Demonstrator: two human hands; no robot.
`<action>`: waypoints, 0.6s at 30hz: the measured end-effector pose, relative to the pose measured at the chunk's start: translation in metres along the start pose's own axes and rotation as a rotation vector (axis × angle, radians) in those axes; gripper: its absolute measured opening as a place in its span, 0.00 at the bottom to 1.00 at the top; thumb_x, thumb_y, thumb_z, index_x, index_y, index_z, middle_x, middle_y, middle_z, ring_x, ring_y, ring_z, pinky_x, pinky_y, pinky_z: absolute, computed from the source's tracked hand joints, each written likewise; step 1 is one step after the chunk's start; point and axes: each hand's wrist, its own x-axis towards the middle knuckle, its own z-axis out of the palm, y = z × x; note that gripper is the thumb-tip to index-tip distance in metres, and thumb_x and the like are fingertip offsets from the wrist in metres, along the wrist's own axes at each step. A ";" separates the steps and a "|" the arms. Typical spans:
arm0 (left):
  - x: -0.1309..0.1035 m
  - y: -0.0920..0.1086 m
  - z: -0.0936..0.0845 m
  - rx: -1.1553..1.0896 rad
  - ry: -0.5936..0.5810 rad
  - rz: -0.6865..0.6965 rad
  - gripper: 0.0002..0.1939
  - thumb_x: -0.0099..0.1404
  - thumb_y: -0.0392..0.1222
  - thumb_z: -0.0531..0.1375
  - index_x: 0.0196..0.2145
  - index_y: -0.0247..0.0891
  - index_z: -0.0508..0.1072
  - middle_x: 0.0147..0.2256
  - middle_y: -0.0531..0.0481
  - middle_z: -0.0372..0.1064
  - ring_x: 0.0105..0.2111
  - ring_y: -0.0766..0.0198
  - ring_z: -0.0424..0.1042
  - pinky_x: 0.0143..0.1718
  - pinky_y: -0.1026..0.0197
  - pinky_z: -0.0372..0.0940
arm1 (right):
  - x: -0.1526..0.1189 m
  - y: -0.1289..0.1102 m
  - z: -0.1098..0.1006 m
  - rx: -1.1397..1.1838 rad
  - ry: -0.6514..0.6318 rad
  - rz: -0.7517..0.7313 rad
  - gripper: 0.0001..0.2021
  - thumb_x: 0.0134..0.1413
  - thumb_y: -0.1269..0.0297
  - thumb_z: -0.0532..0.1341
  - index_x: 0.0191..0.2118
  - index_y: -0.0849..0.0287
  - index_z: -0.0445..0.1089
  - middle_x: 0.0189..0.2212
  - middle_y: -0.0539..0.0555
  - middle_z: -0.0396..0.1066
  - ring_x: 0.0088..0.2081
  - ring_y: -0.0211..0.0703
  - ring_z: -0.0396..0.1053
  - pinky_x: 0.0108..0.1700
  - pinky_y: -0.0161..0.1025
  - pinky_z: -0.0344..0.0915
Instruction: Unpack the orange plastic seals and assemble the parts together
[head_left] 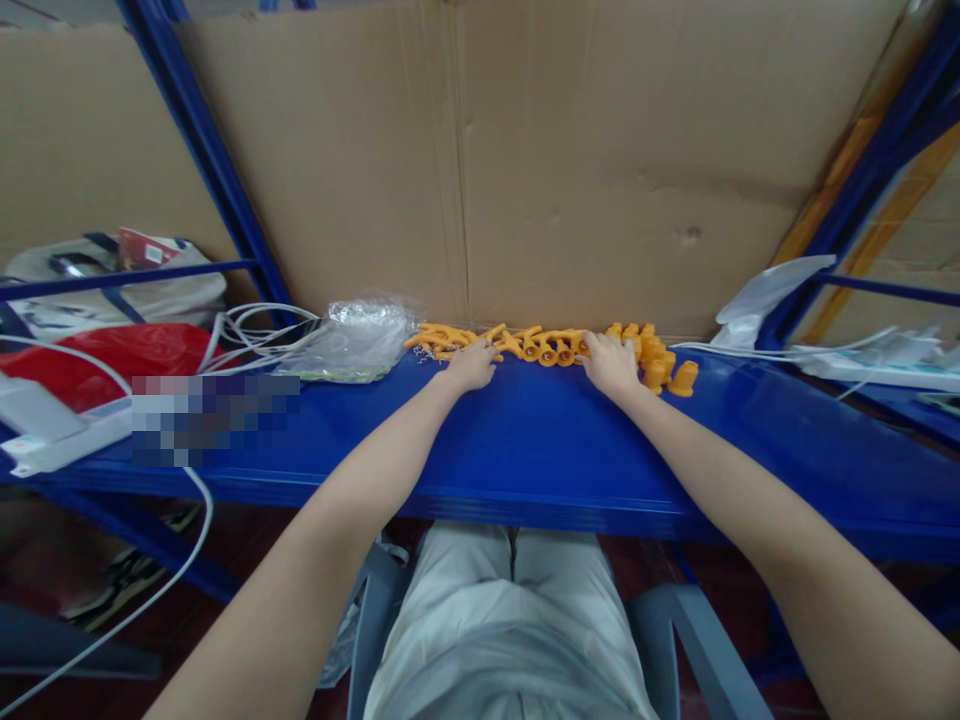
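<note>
A row of orange plastic pieces (529,346) lies along the back of the blue table. Several show round cup-like ends facing me, and others have slim, branching arms. At the left end of this row, my left hand (472,366) rests over the pieces, its thumb apart from the other fingers. My right hand (613,368) has its thumb and fingertips round the end of an orange piece at the row's right side. Beside that hand, several orange cup-shaped parts (683,379) stand close together. Small metal chains (426,352) lie near the left pieces.
The blue table (517,440) runs up to a cardboard panel (555,170). Clear plastic bags (352,340), white cables (251,325), a red bag (127,355) and a power strip (67,435) are to the left. Another power strip (892,365) lies at the right.
</note>
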 end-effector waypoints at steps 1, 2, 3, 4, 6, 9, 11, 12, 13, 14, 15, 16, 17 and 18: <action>-0.002 0.001 -0.002 0.007 0.014 -0.015 0.21 0.71 0.36 0.53 0.58 0.36 0.73 0.60 0.37 0.66 0.61 0.49 0.67 0.62 0.51 0.63 | 0.000 0.000 0.000 -0.002 -0.009 0.008 0.17 0.67 0.66 0.56 0.58 0.63 0.68 0.51 0.69 0.76 0.56 0.62 0.69 0.52 0.51 0.57; -0.003 0.002 -0.003 0.015 0.025 -0.031 0.20 0.70 0.36 0.54 0.57 0.37 0.73 0.59 0.37 0.66 0.60 0.49 0.68 0.60 0.50 0.64 | 0.000 0.001 0.001 -0.001 -0.018 0.017 0.18 0.67 0.65 0.56 0.59 0.63 0.67 0.52 0.69 0.75 0.56 0.62 0.69 0.52 0.51 0.57; -0.004 0.003 -0.004 0.024 0.031 -0.047 0.19 0.70 0.35 0.53 0.56 0.37 0.74 0.59 0.38 0.66 0.59 0.49 0.69 0.59 0.50 0.65 | 0.000 0.002 0.000 -0.002 -0.026 0.027 0.19 0.67 0.65 0.56 0.60 0.63 0.67 0.53 0.69 0.75 0.56 0.62 0.69 0.52 0.51 0.56; -0.005 0.004 -0.005 0.032 0.037 -0.061 0.19 0.70 0.34 0.53 0.56 0.38 0.74 0.59 0.38 0.66 0.59 0.48 0.69 0.58 0.49 0.65 | 0.000 0.003 0.000 -0.005 -0.034 0.035 0.19 0.67 0.65 0.56 0.61 0.63 0.66 0.53 0.69 0.75 0.56 0.62 0.69 0.52 0.52 0.56; -0.007 0.005 -0.007 0.042 0.051 -0.086 0.21 0.70 0.33 0.52 0.59 0.37 0.71 0.60 0.37 0.66 0.59 0.48 0.68 0.58 0.47 0.65 | 0.001 0.005 -0.002 -0.022 -0.047 0.047 0.19 0.68 0.64 0.56 0.60 0.63 0.67 0.53 0.69 0.75 0.56 0.63 0.69 0.52 0.52 0.56; -0.008 0.005 -0.008 0.051 0.080 -0.107 0.24 0.70 0.32 0.51 0.62 0.33 0.68 0.61 0.33 0.65 0.61 0.46 0.67 0.58 0.46 0.64 | 0.005 0.008 -0.006 -0.052 -0.038 0.043 0.18 0.67 0.63 0.56 0.58 0.62 0.69 0.51 0.68 0.76 0.55 0.62 0.70 0.52 0.52 0.55; -0.008 0.006 -0.009 0.068 0.084 -0.119 0.23 0.70 0.31 0.51 0.60 0.32 0.70 0.59 0.32 0.66 0.60 0.46 0.67 0.58 0.46 0.64 | 0.009 0.011 -0.007 -0.066 -0.014 0.046 0.17 0.67 0.62 0.56 0.57 0.61 0.69 0.50 0.68 0.77 0.53 0.61 0.70 0.52 0.52 0.54; -0.009 0.006 -0.009 0.080 0.081 -0.127 0.23 0.69 0.31 0.51 0.59 0.32 0.71 0.58 0.32 0.67 0.60 0.45 0.67 0.57 0.46 0.63 | 0.011 0.013 -0.008 -0.070 -0.001 0.049 0.17 0.66 0.62 0.56 0.57 0.61 0.69 0.50 0.67 0.77 0.53 0.61 0.71 0.52 0.52 0.54; -0.009 0.005 -0.010 0.091 0.077 -0.134 0.22 0.69 0.30 0.50 0.58 0.31 0.72 0.58 0.32 0.68 0.60 0.45 0.68 0.57 0.47 0.63 | 0.013 0.015 -0.009 -0.073 0.010 0.051 0.17 0.66 0.62 0.56 0.57 0.60 0.69 0.50 0.67 0.77 0.52 0.60 0.71 0.52 0.52 0.55; -0.009 0.005 -0.011 0.099 0.076 -0.140 0.21 0.70 0.30 0.50 0.57 0.31 0.73 0.57 0.32 0.68 0.60 0.45 0.68 0.57 0.47 0.63 | 0.015 0.017 -0.009 -0.077 0.016 0.052 0.17 0.66 0.62 0.56 0.57 0.60 0.69 0.49 0.67 0.77 0.51 0.60 0.71 0.52 0.52 0.55; -0.009 0.005 -0.011 0.102 0.076 -0.147 0.21 0.70 0.31 0.51 0.56 0.31 0.74 0.56 0.32 0.69 0.59 0.45 0.68 0.57 0.47 0.63 | 0.017 0.019 -0.010 -0.083 0.018 0.051 0.17 0.66 0.62 0.56 0.57 0.60 0.69 0.49 0.67 0.77 0.51 0.60 0.72 0.52 0.52 0.55; -0.009 0.005 -0.011 0.101 0.080 -0.152 0.19 0.70 0.32 0.52 0.55 0.32 0.75 0.56 0.32 0.70 0.59 0.44 0.68 0.58 0.46 0.62 | 0.019 0.021 -0.011 -0.091 0.015 0.047 0.17 0.66 0.63 0.55 0.57 0.60 0.69 0.49 0.67 0.77 0.51 0.60 0.72 0.52 0.53 0.55; -0.009 0.005 -0.011 0.096 0.085 -0.157 0.18 0.70 0.33 0.53 0.53 0.33 0.76 0.56 0.33 0.70 0.59 0.44 0.68 0.58 0.46 0.62 | 0.020 0.022 -0.012 -0.101 0.007 0.043 0.17 0.66 0.63 0.55 0.57 0.60 0.69 0.49 0.67 0.77 0.51 0.59 0.72 0.52 0.53 0.55; -0.008 0.004 -0.011 0.091 0.093 -0.163 0.17 0.70 0.34 0.54 0.52 0.34 0.77 0.55 0.34 0.71 0.59 0.44 0.68 0.58 0.45 0.62 | 0.022 0.023 -0.013 -0.113 -0.004 0.037 0.17 0.66 0.63 0.55 0.57 0.60 0.69 0.49 0.67 0.77 0.51 0.59 0.72 0.52 0.53 0.55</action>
